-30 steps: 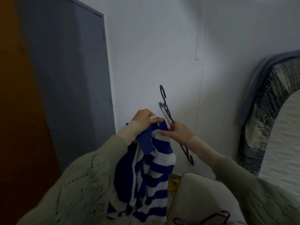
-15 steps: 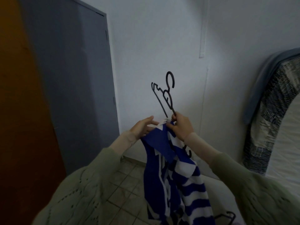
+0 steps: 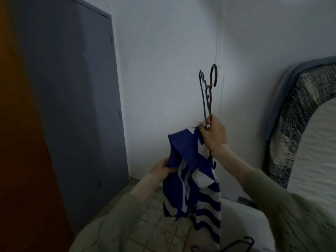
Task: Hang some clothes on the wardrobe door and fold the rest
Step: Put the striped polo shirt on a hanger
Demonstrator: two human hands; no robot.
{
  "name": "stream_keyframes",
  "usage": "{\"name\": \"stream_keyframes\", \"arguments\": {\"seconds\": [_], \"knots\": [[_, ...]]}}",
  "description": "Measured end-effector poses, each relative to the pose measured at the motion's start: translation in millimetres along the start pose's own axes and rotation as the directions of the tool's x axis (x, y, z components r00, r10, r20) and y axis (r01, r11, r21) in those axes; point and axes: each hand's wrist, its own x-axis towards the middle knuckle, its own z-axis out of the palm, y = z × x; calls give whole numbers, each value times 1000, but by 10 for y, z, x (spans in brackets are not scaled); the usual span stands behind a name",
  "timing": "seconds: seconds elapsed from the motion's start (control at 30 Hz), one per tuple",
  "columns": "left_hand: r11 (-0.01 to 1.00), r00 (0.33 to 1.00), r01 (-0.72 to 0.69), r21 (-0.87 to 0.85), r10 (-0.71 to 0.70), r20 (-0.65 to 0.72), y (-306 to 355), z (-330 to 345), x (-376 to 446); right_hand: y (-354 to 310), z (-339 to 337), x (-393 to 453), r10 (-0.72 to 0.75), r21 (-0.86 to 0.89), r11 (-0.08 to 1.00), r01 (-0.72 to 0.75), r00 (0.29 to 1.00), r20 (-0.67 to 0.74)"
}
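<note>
Garment, blue with white stripes and a solid blue collar panel; hanger, black; sleeves, pale green knit; door, grey; panel at left, orange-brown; wall, white; floor tiles, beige; mattress cover, black-and-white print, blue-grey edging.

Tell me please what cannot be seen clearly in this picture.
- Head view: the hanger continues behind the right hand and the striped garment; whether it is inside the garment is hidden.
- A second hanger is cut off by the bottom edge.
- The left hand fingertips are covered by cloth.
</note>
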Motion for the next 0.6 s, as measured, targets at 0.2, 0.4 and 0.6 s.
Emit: {"name": "stream_keyframes", "arguments": {"seconds": [0.2, 0.4, 0.6], "knots": [[980, 970, -34, -195, -14, -241, 463, -372, 105, 194, -178, -50, 113, 63, 991, -116, 992, 48], [994, 960, -20, -108, -11, -281, 850, -319, 156, 41, -128, -191, 141, 461, 882, -97, 988, -62], [879, 939, 116, 462, 53, -338, 918, -361, 148, -71, 78, -225, 259, 544, 802, -247, 964, 55]]}}
